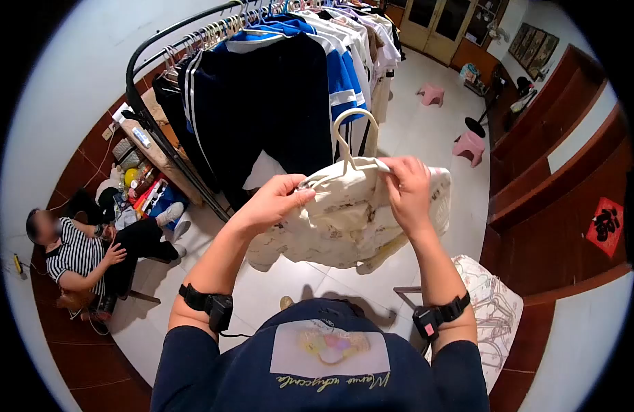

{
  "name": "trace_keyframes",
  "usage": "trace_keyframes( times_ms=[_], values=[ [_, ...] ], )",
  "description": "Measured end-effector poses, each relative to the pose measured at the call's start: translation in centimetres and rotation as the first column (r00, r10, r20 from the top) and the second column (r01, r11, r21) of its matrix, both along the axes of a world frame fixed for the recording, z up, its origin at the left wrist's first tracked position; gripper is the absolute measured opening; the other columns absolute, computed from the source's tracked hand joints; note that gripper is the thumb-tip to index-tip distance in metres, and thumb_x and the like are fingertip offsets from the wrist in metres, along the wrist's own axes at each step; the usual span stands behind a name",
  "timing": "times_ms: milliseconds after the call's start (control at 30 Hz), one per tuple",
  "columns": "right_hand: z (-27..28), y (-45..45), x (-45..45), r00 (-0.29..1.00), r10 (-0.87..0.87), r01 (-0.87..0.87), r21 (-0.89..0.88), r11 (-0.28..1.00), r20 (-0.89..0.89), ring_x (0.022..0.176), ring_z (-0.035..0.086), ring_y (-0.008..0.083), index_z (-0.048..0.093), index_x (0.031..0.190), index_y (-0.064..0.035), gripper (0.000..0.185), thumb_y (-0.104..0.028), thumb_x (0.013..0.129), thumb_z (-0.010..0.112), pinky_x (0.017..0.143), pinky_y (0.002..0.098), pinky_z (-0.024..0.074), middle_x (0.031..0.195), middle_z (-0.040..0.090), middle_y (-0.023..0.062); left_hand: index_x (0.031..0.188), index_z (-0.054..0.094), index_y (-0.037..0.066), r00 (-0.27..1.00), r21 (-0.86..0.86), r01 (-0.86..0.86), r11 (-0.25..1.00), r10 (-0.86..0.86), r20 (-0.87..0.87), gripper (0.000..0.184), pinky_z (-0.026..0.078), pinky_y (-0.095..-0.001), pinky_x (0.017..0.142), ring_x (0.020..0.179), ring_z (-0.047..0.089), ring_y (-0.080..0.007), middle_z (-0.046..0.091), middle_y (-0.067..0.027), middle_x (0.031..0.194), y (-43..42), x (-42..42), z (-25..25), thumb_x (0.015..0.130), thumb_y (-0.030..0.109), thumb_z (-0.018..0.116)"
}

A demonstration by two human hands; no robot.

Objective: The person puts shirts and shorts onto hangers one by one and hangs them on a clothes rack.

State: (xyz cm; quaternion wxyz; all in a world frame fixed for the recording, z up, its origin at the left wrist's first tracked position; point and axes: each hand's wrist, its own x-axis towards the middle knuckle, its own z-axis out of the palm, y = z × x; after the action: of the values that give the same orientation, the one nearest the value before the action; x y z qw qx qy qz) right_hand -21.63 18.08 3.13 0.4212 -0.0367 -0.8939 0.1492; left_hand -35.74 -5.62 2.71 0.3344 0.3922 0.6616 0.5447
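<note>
In the head view, which is my only view, I have both hands up in front of the chest. The left hand (277,200) is pinching one top side of a pale patterned garment (355,237), thumb pressed against the fingers. The right hand (406,185) is pinching the other top side. The garment is in the air between them, over the floor (313,283) and near the clothes rack (131,86). A white hanger (345,152) is at the neck, its hook pointing up. I can't tell how far its arms go inside the cloth.

To do this well, I would pinch softly, so the thin cloth does not stretch. I would hold both sides at the same height and let the folds drop flat. The hook should stay up and free of the cloth, and the neck should sit in the middle.

The floor is made of pale, shiny tiles. The rack is full of clothes, with big dark pants (255,89) at the near end. Two little pink stools (468,147) stand on the right side of the room. A person in a striped top (80,250) sits low on the left, by a pile of bags and things (142,189). Near my right elbow is a flat top with a flowery cover (494,302). A red sign (604,226) is on the brown wood.
</note>
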Motion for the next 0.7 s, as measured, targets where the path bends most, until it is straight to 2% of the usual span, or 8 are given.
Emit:
trace_keyframes(
  times_ms=[133, 300, 367, 433, 467, 500, 633, 700],
  values=[
    [-0.4, -1.5, -2.1, 0.998, -0.058, 0.056, -0.044, 0.997, -0.026, 0.11, 0.052, 0.0273, 0.063, 0.113, -0.0129, 0.037, -0.015, 0.078, 0.073, 0.096, 0.042, 0.0344, 0.114, 0.058, 0.008, 0.106, 0.065, 0.001, 0.983, 0.101, 0.008, 0.995, -0.026, 0.179, 0.029, 0.046, -0.0228, 0.073, 0.079, 0.055, -0.0053, 0.064, 0.0008, 0.09, -0.6, -2.4, -1.5, 0.095, 0.028, 0.062],
    [-0.5, -1.8, -3.3, 0.991, -0.129, 0.128, -0.026, 0.991, -0.023, 0.114, 0.051, 0.0276, 0.058, 0.12, -0.0126, 0.048, -0.023, 0.077, 0.075, 0.1, 0.0451, 0.0315, 0.118, 0.057, 0.0082, 0.098, 0.064, 0.003, 1.0, 0.085, -0.022, 0.996, 0.021, 0.015, 0.022, 0.042, -0.0207, 0.067, 0.072, 0.049, -0.0039, 0.058, 0.004, 0.08, -2.6, -4.5, -1.0, 0.098, 0.025, 0.058],
    [-0.3, -2.0, -3.5, 0.993, -0.119, 0.12, -0.011, 0.993, 0.007, 0.104, 0.055, 0.0255, 0.063, 0.111, -0.0131, 0.036, -0.024, 0.078, 0.074, 0.095, 0.0443, 0.0349, 0.104, 0.062, 0.0047, 0.098, 0.064, 0.003, 0.999, 0.044, 0.002, 0.999, 0.0, -0.054, 0.023, 0.041, -0.0199, 0.067, 0.072, 0.048, -0.0033, 0.059, 0.0043, 0.08, -3.4, -6.0, -1.1, 0.098, 0.026, 0.058],
    [-0.6, -1.3, -3.8, 0.951, -0.034, 0.057, -0.068, 0.996, 0.306, 0.088, 0.058, 0.0244, 0.068, 0.096, -0.0128, 0.02, -0.023, 0.079, 0.073, 0.084, 0.0412, 0.0405, 0.086, 0.061, 0.0028, 0.102, 0.064, 0.004, 0.982, 0.185, -0.028, 0.982, -0.007, 0.187, 0.026, 0.045, -0.0221, 0.071, 0.08, 0.054, -0.0033, 0.063, 0.0025, 0.086, -3.9, -7.2, -1.1, 0.095, 0.029, 0.063],
    [-1.0, -1.6, -4.2, 0.978, 0.042, -0.005, -0.174, 0.985, 0.207, 0.073, 0.057, 0.0235, 0.069, 0.084, -0.0112, 0.01, -0.019, 0.08, 0.073, 0.069, 0.0378, 0.0432, 0.073, 0.057, 0.0035, 0.104, 0.063, 0.004, 0.985, 0.197, -0.032, 0.98, -0.003, 0.171, 0.025, 0.044, -0.0212, 0.071, 0.078, 0.052, -0.0035, 0.062, 0.003, 0.087, -4.1, -7.6, -1.2, 0.096, 0.027, 0.061],
    [-0.8, -1.8, -4.2, 0.978, 0.038, -0.002, -0.173, 0.985, 0.207, 0.073, 0.057, 0.0235, 0.069, 0.084, -0.0112, 0.01, -0.019, 0.08, 0.073, 0.069, 0.0378, 0.0432, 0.073, 0.057, 0.0035, 0.104, 0.063, 0.004, 0.985, 0.198, -0.029, 0.98, -0.006, 0.172, 0.025, 0.044, -0.0212, 0.071, 0.078, 0.052, -0.0035, 0.062, 0.003, 0.087, -4.2, -8.1, -1.3, 0.096, 0.027, 0.061],
    [-0.2, -3.2, -5.0, 0.989, -0.019, 0.046, -0.182, 0.982, 0.148, 0.063, 0.056, 0.0212, 0.069, 0.084, -0.0099, 0.009, -0.018, 0.08, 0.073, 0.056, 0.0343, 0.0431, 0.068, 0.056, 0.0037, 0.092, 0.069, 0.005, 0.907, 0.063, -0.165, 0.984, 0.177, -0.382, 0.024, 0.041, -0.0242, 0.057, 0.062, 0.048, -0.0053, 0.061, 0.001, 0.071, -5.7, -10.1, -1.3, 0.091, 0.029, 0.065],
    [0.4, -3.8, -5.3, 0.979, -0.097, 0.135, -0.216, 0.967, 0.179, 0.062, 0.056, 0.0202, 0.07, 0.084, -0.0099, 0.011, -0.019, 0.08, 0.073, 0.056, 0.0334, 0.0431, 0.07, 0.057, 0.0036, 0.086, 0.071, 0.006, 0.89, 0.067, -0.266, 0.962, 0.272, -0.365, 0.022, 0.039, -0.0238, 0.055, 0.058, 0.048, -0.0061, 0.06, -0.0013, 0.064, -6.2, -11.1, -2.1, 0.087, 0.028, 0.069]
  ],
)
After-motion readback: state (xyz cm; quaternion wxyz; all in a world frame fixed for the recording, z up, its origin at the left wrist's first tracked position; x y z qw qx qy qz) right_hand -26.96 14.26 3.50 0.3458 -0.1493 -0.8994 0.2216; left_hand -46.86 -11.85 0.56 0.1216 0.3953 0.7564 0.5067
